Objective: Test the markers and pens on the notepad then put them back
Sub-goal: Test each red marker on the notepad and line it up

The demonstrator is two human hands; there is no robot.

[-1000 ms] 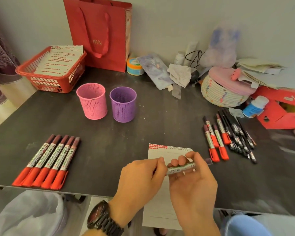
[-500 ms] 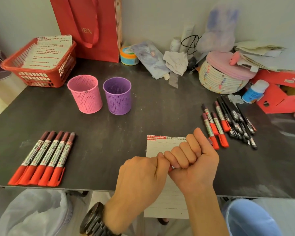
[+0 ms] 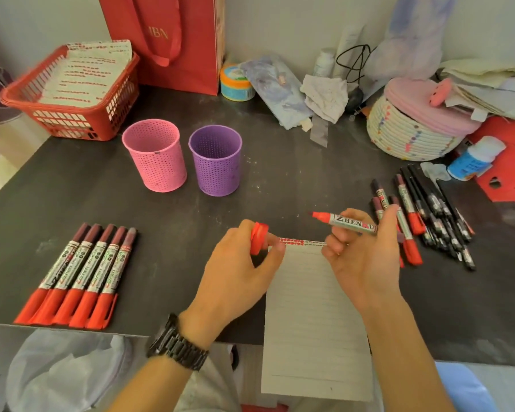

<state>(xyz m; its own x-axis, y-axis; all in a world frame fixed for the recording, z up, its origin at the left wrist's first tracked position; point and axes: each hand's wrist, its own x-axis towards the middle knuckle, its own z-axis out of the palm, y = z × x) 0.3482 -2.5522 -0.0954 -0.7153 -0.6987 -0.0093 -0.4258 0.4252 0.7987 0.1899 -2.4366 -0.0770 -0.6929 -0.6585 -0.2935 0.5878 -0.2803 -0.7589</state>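
Note:
My right hand (image 3: 364,257) grips an uncapped red marker (image 3: 347,222) with its red tip pointing left, above the top of the lined notepad (image 3: 312,316). My left hand (image 3: 238,272) pinches the marker's red cap (image 3: 258,237) just left of the pad. A row of red marks runs along the pad's top edge. Several red-capped markers (image 3: 81,275) lie side by side at the left. More red markers and black pens (image 3: 428,215) lie in a bunch at the right.
A pink mesh cup (image 3: 155,156) and a purple mesh cup (image 3: 216,160) stand behind the pad. A red basket (image 3: 72,114) with marked sheets sits far left, a red bag (image 3: 173,40) behind. A woven basket (image 3: 411,135), a bottle (image 3: 473,157) and clutter fill the back right.
My hands pulled apart: the cap came off in my left hand and the marker's red tip now shows in my right. The view also tilted slightly.

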